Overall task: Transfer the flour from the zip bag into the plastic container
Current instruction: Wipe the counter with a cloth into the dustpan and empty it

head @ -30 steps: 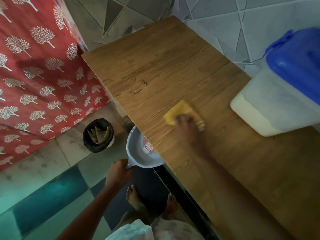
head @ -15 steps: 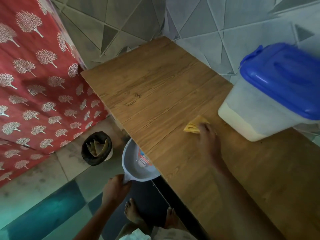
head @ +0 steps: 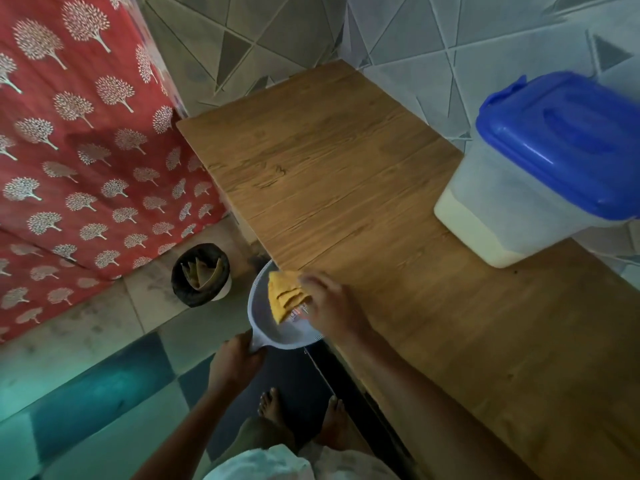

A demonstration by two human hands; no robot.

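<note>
A translucent plastic container with a blue lid stands at the right of the wooden table; pale flour fills its bottom. The lid is on. My right hand holds a folded yellow cloth at the table's near left edge, over a grey dustpan. My left hand grips the dustpan's handle, keeping the pan just below the table edge. No zip bag is in view.
A black-lined bin with scraps stands on the tiled floor left of the table. A red cloth with white tree prints hangs at the left. Grey patterned wall tiles lie behind the table. My bare feet show below.
My right hand has swept the yellow cloth from beside the container back across the table to its left edge, over the dustpan. The left hand keeps the dustpan in place.
</note>
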